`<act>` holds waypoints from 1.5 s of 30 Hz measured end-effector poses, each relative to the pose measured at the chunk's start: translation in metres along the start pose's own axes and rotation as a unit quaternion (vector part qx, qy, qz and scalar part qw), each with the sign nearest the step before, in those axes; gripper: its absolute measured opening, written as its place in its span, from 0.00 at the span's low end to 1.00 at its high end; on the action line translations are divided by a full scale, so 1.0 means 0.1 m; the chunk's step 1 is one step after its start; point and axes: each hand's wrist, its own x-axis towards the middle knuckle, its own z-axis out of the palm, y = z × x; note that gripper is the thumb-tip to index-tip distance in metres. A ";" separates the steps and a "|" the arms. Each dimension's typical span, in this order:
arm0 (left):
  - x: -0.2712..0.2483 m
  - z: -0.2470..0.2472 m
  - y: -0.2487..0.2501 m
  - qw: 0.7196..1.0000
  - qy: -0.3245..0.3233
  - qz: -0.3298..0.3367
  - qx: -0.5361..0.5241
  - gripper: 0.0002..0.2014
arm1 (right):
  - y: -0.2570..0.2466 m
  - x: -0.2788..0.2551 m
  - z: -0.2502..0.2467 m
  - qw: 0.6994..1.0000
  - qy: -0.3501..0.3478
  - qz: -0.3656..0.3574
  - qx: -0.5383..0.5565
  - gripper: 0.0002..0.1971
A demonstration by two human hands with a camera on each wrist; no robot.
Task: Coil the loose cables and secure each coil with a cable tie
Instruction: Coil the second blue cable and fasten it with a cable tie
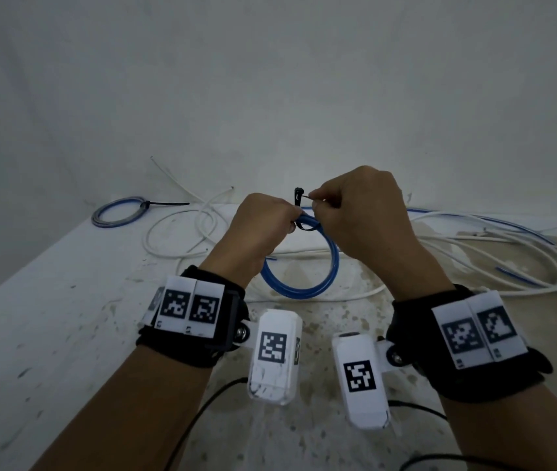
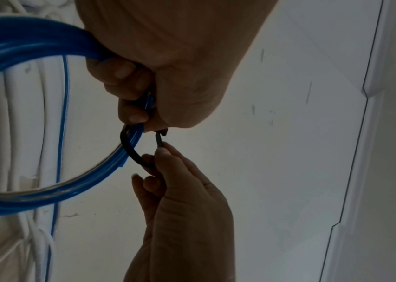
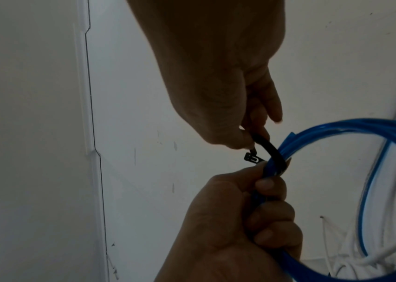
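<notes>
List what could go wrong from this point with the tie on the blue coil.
1. The right hand pinches only the tip of the black cable tie, just short of its head; it may slip or miss the slot.
2. The left hand grips the blue coil at one spot only; loops could spring loose.

A white worktop (image 1: 66, 300) runs up to a pale wall, its surface scuffed and speckled with dark marks, with a worn brownish patch towards the near right. At the far left lies a small blue coil of cable (image 1: 117, 212), flat on the surface and bound by a black cable tie (image 1: 165, 203) whose tail points right. Just beside it sprawl loose white cables (image 1: 182, 232) in open loops. Over on the right, a big tangle of long white cables (image 1: 494, 253) lies heaped, with a thin blue cable (image 1: 508, 226) running through it.
</notes>
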 end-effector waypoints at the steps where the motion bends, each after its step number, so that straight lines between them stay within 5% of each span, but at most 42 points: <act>1: 0.00 0.00 0.00 1.000 -0.001 0.002 0.001 0.07 | 0.00 0.00 0.00 1.000 0.005 0.001 0.001 0.10; 20: -0.08 0.03 0.03 0.999 -0.011 -0.008 0.037 0.09 | -0.02 0.00 0.00 1.000 -0.006 0.004 0.002 0.09; 28: -0.14 0.13 0.06 0.995 -0.011 0.018 0.095 0.11 | 0.02 0.02 -0.01 0.997 -0.023 0.073 0.006 0.06; 34: -0.14 0.14 0.04 0.988 -0.008 0.056 0.141 0.13 | 0.10 0.06 0.00 0.978 -0.085 0.140 0.128 0.17; 45: -0.15 0.17 0.03 0.981 -0.018 0.082 0.176 0.11 | 0.17 0.08 0.08 0.986 -0.068 0.120 0.089 0.04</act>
